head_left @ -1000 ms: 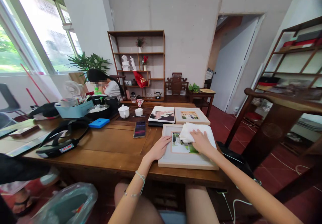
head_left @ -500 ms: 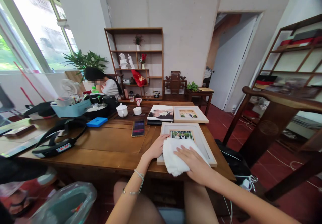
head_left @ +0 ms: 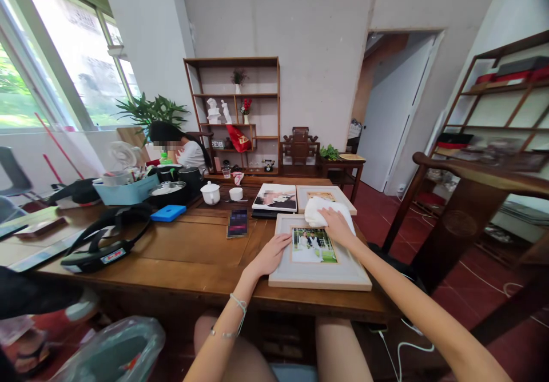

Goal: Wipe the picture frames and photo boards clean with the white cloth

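Note:
A picture frame (head_left: 279, 267) with a pale wooden border and a photo of two people lies flat near the table's front edge. My left hand (head_left: 273, 253) rests open on its left side, fingers stretched toward the photo. A white cloth (head_left: 319, 209) is under my right hand (head_left: 338, 226), at the far right corner of the frame. My right fingers press on the cloth and grip part of it. Just behind, a second framed photo (head_left: 303, 194) is partly covered by the cloth. Beside that one lies a photo book (head_left: 274, 197).
A phone (head_left: 237, 223) lies left of the frame. Further left are a blue box (head_left: 168, 213), a black headset (head_left: 100, 247) and a lidded white cup (head_left: 210, 193). Another person (head_left: 189, 152) sits behind the table. A wooden chair (head_left: 465, 222) stands right; a lined bin (head_left: 124, 347) is below left.
My right hand has moved the cloth away from me, from the frame's near part to its far right corner, uncovering the photo. My left hand stays at the frame's left side.

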Available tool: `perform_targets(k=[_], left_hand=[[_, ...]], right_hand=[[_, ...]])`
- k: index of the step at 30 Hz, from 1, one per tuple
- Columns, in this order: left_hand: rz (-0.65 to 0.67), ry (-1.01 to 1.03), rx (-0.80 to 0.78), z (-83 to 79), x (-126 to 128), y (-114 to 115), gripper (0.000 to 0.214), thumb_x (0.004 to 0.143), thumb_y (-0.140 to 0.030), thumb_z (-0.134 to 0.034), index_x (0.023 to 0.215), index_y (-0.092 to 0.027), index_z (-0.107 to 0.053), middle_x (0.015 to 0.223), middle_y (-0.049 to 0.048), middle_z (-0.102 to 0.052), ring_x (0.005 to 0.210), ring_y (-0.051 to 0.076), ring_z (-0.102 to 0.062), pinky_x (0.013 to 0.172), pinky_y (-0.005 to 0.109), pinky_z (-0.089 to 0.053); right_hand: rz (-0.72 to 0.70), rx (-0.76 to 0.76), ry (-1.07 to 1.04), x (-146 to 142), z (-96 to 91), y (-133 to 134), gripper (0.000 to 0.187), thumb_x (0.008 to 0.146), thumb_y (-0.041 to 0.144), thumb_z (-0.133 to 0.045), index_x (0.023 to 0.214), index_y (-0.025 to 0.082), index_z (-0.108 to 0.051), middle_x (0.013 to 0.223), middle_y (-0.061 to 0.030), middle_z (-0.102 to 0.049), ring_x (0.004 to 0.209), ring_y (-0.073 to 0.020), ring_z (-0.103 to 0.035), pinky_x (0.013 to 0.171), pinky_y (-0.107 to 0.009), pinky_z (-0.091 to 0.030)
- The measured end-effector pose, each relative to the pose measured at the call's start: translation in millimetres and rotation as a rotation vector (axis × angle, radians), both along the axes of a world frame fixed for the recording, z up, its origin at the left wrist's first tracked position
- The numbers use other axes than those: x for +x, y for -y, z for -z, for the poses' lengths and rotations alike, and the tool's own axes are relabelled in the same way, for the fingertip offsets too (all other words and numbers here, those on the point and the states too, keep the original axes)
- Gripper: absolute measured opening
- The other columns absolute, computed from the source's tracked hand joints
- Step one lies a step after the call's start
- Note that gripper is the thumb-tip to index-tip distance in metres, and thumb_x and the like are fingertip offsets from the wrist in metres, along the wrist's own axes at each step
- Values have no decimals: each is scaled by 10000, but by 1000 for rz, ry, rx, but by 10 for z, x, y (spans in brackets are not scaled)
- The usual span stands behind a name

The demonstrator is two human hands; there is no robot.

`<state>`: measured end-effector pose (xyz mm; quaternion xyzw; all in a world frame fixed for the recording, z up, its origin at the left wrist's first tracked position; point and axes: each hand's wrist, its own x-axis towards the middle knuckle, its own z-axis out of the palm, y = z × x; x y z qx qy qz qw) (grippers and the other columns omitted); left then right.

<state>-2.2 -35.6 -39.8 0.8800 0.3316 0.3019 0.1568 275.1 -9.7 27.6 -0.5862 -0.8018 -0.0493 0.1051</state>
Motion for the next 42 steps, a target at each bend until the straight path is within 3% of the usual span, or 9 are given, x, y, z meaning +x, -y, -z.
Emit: perform_targets(k=[3,6,15,21,27,31,36,39,42], left_hand=[[0,-6,-2,-9,1,7,495,928,-120,-348,1394,-201,-493,1446,99,-492,1353,213,-423,1165,453,-331],[3,-5,-1,-7,-1,6,505,919,-112,-355,1398,-203,-488,1449,97,-490,1354,214,-420,1166,455,-328],[6,16,5,11,4,-6,487,932,-126,-344,1390,-200,-494,1441,100,-497,1345,213,-430,1160,468,-337],[0,33,2,18,15,-2,486,924,-115,-352,1376,-197,-509,1441,101,-498,1348,211,-429,1165,464,-331],[-1,23,0,17,20,-8,483,922,-110,-345,1366,-179,-521,1432,111,-506,1344,212,-430,1164,461,-329],[-3,15,-2,5,12,-3,485,920,-115,-355,1373,-179,-515,1431,112,-508,1341,215,-437,1158,459,-340],[-12,18,-6,-7,6,14,489,918,-114,-363,1375,-204,-514,1433,99,-509,1343,216,-438,1159,472,-339],[-10,24,-7,-7,8,16,492,919,-110,-356,1378,-193,-511,1432,108,-508,1344,220,-438,1160,474,-336],[-4,40,-6,1,10,9,498,919,-107,-356,1384,-209,-504,1431,99,-510,1340,217,-443,1161,472,-336]], right_hand=[[12,-14,3,-96,-34,-110,665,777,19,-429,1439,80,-397,1508,-179,-379,1407,-353,-275,1120,-525,-196],[-28,-61,24,-193,-53,-15,633,779,33,-433,1411,77,-435,1489,-189,-406,1387,-367,-302,1097,-540,-222],[-345,-272,66,-199,-280,1051,420,744,80,-480,1110,156,-671,1069,-127,-706,1009,-284,-637,898,-378,-429],[-523,-358,-124,-202,-375,1527,578,742,48,-463,1281,212,-595,1281,-82,-634,1185,-253,-562,1030,-379,-373],[-318,-300,-44,-153,-67,1141,782,656,-3,-452,1428,121,-437,1507,-134,-394,1425,-289,-277,1154,-497,-211],[-169,-107,-3,-40,65,626,772,675,-9,-441,1430,150,-435,1517,-109,-387,1432,-252,-263,1163,-475,-174],[-38,-20,-27,-85,13,127,726,744,6,-425,1459,114,-376,1525,-155,-359,1424,-318,-255,1131,-538,-187],[-40,-34,-13,-209,-27,41,719,750,25,-450,1458,133,-387,1534,-149,-343,1422,-358,-234,1118,-574,-182],[-97,-83,15,-322,-38,166,693,737,52,-482,1422,154,-452,1509,-147,-390,1404,-368,-270,1104,-577,-215]])
